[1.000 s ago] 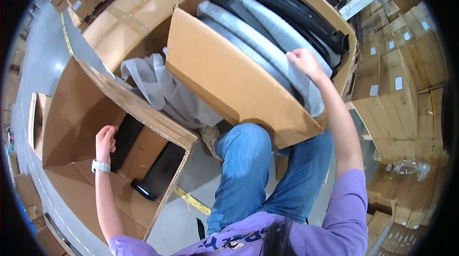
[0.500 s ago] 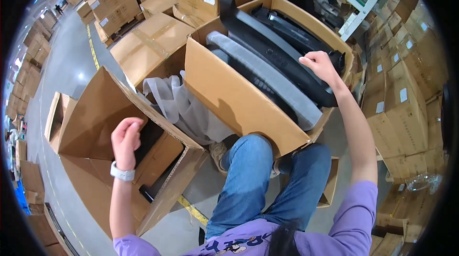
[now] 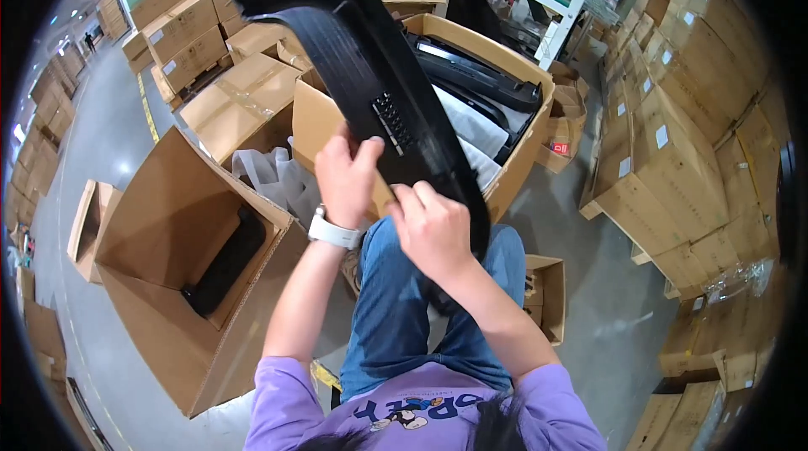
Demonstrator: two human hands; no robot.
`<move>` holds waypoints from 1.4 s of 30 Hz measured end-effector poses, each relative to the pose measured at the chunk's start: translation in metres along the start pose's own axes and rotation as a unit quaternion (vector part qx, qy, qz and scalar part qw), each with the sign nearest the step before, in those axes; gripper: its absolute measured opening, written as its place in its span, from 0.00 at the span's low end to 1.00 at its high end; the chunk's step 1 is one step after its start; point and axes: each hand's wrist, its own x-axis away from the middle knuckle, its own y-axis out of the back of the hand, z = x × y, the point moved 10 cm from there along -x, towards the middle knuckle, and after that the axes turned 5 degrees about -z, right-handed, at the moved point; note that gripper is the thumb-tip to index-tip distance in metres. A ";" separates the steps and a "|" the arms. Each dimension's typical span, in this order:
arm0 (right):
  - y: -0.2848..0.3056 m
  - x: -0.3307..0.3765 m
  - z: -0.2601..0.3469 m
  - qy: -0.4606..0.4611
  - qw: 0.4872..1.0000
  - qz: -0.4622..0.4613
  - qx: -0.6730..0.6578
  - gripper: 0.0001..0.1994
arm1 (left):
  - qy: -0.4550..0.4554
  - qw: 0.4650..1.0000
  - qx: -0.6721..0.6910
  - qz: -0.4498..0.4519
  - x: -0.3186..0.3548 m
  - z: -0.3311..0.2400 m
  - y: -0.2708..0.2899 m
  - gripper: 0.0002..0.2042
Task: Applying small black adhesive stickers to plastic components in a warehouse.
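Black panel [image 3: 423, 141] slants lengthwise toward upper left, held by left hand [image 3: 345, 177] and right hand [image 3: 434, 230].

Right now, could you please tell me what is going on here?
A person in a purple shirt is handling a long, curved black panel, left hand and right hand at its edge. An open brown cardboard carton ahead holds more black pieces; another open brown cardboard box at left holds a black part.
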 end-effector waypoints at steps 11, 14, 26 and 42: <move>0.073 0.096 -0.077 -0.355 0.705 -0.058 -0.611 0.06 | -0.204 0.869 -0.121 0.434 0.080 0.005 0.005 0.11; 0.087 0.113 -0.090 -0.369 0.734 -0.078 -0.565 0.07 | -0.235 0.793 -0.104 0.552 0.158 0.036 -0.025 0.10; 0.026 0.110 -0.109 -0.433 0.744 -0.002 -0.509 0.06 | -0.216 0.803 -0.121 0.541 0.193 0.060 -0.124 0.17; -0.020 0.110 -0.083 -0.506 0.564 -0.023 -0.652 0.14 | 0.079 0.955 0.159 0.237 0.134 0.006 -0.044 0.06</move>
